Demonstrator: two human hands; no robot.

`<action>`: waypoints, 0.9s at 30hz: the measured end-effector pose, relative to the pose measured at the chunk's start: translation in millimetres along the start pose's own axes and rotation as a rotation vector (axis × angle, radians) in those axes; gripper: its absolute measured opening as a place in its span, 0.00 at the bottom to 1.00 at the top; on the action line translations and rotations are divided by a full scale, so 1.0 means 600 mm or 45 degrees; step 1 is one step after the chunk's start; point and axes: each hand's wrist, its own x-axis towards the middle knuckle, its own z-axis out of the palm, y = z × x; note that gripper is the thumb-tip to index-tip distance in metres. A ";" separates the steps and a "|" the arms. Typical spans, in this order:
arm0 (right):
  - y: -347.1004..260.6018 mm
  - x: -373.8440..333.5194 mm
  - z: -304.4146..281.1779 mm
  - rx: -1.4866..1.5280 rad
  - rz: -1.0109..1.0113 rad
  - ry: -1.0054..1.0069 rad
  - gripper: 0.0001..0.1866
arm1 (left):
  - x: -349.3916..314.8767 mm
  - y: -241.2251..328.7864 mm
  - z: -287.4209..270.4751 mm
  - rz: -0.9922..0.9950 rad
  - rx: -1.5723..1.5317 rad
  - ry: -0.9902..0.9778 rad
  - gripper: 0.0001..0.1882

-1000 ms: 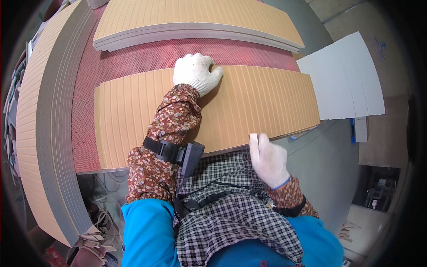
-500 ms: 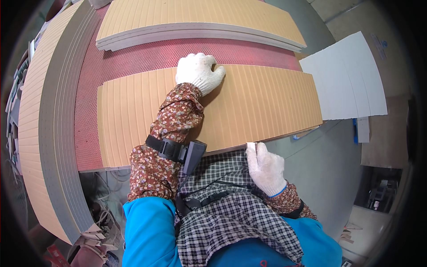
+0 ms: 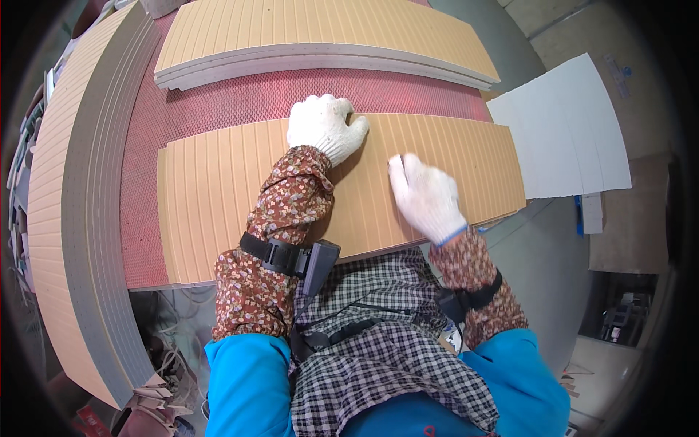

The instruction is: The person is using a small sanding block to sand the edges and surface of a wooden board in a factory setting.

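Observation:
A tan panel with parallel grooves [image 3: 240, 197] lies in front of me, with the edge of at least one more board showing under it. My left hand [image 3: 324, 127], in a white knit glove, is closed at the panel's far edge. Its fingers curl over that edge, and the forearm lies across the surface. Over the right half of the same panel is my right hand [image 3: 429, 193], also gloved and slightly blurred. Its fingers are pinched together, with a small whitish bit at the tips that I cannot make out.
A stack of grooved panels [image 3: 320, 25] lies at the far side of the red textured tabletop [image 3: 211, 98]. Another tall stack [image 3: 65, 160] runs along the left. A white sheet [image 3: 564, 131] juts out at the right. Cables hang below the table's near edge.
My right hand has moved up and forward from the panel's near edge to above its surface. The left hand stays at the far edge, and the view has shifted slightly.

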 end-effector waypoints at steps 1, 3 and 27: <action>0.002 0.030 -0.005 0.072 0.117 -0.077 0.14 | -0.001 -0.001 0.000 -0.002 -0.001 0.007 0.20; 0.024 0.087 0.029 0.058 0.110 -0.062 0.16 | -0.005 -0.005 0.001 0.037 0.026 0.070 0.20; -0.025 -0.136 0.003 0.155 0.043 0.036 0.12 | 0.000 -0.007 0.001 0.061 0.049 0.084 0.20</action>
